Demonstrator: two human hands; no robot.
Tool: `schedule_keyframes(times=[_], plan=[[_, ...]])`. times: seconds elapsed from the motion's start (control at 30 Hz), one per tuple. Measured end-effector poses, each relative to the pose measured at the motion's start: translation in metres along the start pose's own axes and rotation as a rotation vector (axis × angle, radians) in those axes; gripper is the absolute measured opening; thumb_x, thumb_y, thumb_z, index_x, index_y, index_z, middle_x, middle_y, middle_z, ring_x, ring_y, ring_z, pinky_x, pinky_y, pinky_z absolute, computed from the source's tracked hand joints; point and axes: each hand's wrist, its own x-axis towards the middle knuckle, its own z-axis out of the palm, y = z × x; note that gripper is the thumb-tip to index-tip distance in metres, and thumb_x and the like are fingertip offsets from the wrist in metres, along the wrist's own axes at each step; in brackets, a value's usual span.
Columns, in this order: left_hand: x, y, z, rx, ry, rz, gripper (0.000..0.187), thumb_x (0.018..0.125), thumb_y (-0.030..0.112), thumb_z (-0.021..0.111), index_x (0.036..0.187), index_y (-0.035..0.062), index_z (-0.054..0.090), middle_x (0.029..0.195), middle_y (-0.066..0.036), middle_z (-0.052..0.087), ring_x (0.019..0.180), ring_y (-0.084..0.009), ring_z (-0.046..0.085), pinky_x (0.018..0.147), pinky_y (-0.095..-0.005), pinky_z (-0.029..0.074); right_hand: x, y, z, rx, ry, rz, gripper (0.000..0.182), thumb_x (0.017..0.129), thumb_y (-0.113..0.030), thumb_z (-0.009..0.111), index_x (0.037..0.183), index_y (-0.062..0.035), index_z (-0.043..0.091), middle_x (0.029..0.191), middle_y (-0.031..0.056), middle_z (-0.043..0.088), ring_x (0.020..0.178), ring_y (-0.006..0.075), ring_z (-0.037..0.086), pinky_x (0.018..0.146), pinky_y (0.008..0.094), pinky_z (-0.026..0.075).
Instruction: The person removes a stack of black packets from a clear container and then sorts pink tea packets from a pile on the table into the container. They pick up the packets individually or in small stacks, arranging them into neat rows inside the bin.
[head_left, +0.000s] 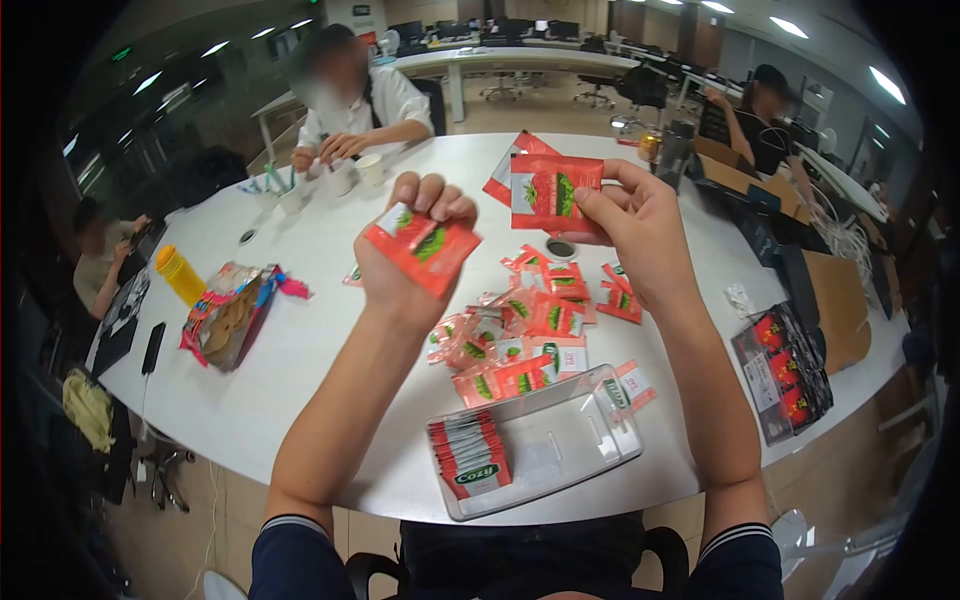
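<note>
Head view: at upper centre, the left grip (432, 194) is closed on a red sachet (425, 252); to its right, the right grip (625, 208) pinches at least 2 strawberry-print sachets (558, 194). Loose packets (558, 315) lie mid-frame on the desk (320, 320). At lower centre, a plastic tray (565, 445) holds a packet row (468, 455) in its left end.
</note>
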Motion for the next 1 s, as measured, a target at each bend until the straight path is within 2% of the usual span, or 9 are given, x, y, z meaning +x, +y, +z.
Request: schedule_keyframes(times=[0.3,0.4,0.5,0.63,0.67,0.77,0.8,0.9,1.0], plan=[[-0.003,0.009,-0.008,0.148,-0.104,-0.037,0.056,0.101,0.068,0.051,0.092,0.0136,0.043,0.085,-0.002,0.039,0.085,-0.019,0.047,0.088,-0.0395,0.046,-0.013,0.013,0.026,0.341,-0.15,0.186,0.028,0.1,-0.008,0.064,0.123,0.0077,0.06,0.111,0.0149,0.073,0.098,0.0209,0.077,0.086,0.0361,0.068],[-0.011,-0.006,0.004,0.339,0.087,0.075,0.073,0.095,0.082,0.05,0.113,0.0112,0.05,0.101,-0.002,0.049,0.103,-0.0202,0.057,0.1,-0.0428,0.049,-0.018,0.007,0.034,0.449,-0.145,0.309,0.023,0.099,-0.011,0.068,0.116,0.0035,0.065,0.104,0.0103,0.074,0.09,0.0166,0.075,0.081,0.0329,0.066],[-0.02,-0.023,0.006,0.517,0.006,0.112,0.096,0.088,0.089,0.052,0.141,0.0088,0.045,0.123,-0.004,0.052,0.124,-0.023,0.055,0.112,-0.0451,0.045,-0.021,0.026,0.037,0.368,-0.151,0.357,0.015,0.097,-0.013,0.071,0.106,-0.001,0.068,0.095,0.0053,0.073,0.079,0.0109,0.071,0.069,0.0266,0.059],[-0.023,-0.03,0.001,1.049,-0.143,0.179,0.093,0.09,0.062,0.071,0.156,0.0076,0.034,0.138,-0.009,0.05,0.136,-0.026,0.047,0.115,-0.0475,0.044,-0.026,0.032,0.044,0.311,-0.123,0.361,0.014,0.095,-0.016,0.075,0.096,-0.0035,0.069,0.085,0.0023,0.071,0.069,0.0063,0.064,0.056,0.0215,0.045],[-0.024,-0.031,0.003,0.989,-0.136,0.111,0.074,0.09,0.028,0.068,0.153,0.0064,0.037,0.139,-0.013,0.052,0.131,-0.0281,0.052,0.114,-0.0475,0.044,-0.028,0.035,0.047,0.319,-0.127,0.371,0.02,0.095,-0.021,0.077,0.097,-0.0014,0.07,0.081,0.0046,0.073,0.066,0.0076,0.066,0.055,0.0217,0.046],[-0.017,-0.018,-0.016,0.611,-0.061,0.061,0.068,0.081,0.004,0.056,0.147,0.0048,0.041,0.128,-0.015,0.055,0.12,-0.0299,0.059,0.113,-0.0482,0.045,-0.027,0.025,0.048,0.087,-0.324,0.383,0.032,0.095,-0.027,0.08,0.1,0.0031,0.072,0.077,0.0083,0.074,0.064,0.0093,0.068,0.055,0.0216,0.048],[-0.012,-0.018,-0.01,0.429,0.063,0.1,0.072,0.068,-0.007,0.045,0.139,0.004,0.044,0.114,-0.014,0.054,0.101,-0.029,0.06,0.108,-0.0469,0.047,-0.021,0.014,0.042,-0.174,-0.422,0.363,0.039,0.094,-0.032,0.081,0.104,0.0045,0.074,0.075,0.0106,0.075,0.064,0.0108,0.07,0.057,0.0237,0.051],[0.002,0.019,-0.023,0.288,0.146,0.001,0.065,0.065,-0.009,0.047,0.129,0.0031,0.046,0.101,-0.012,0.046,0.082,-0.024,0.048,0.075,-0.0378,0.05,0.014,0.045,-0.01,-0.243,-0.243,0.029,0.037,0.093,-0.035,0.083,0.108,-0.0013,0.077,0.08,0.0109,0.077,0.064,0.0109,0.07,0.06,0.0283,0.055],[0.009,0.044,-0.036,0.218,0.181,-0.012,0.041,0.079,-0.002,0.054,0.12,0.0007,0.051,0.101,-0.013,0.048,0.083,-0.0228,0.048,0.072,-0.0339,0.048,0.041,0.086,-0.101,-0.865,-0.175,-0.076,0.044,0.089,-0.036,0.082,0.117,-0.0011,0.076,0.1,0.0164,0.079,0.089,0.0241,0.075,0.077,0.0335,0.059]])
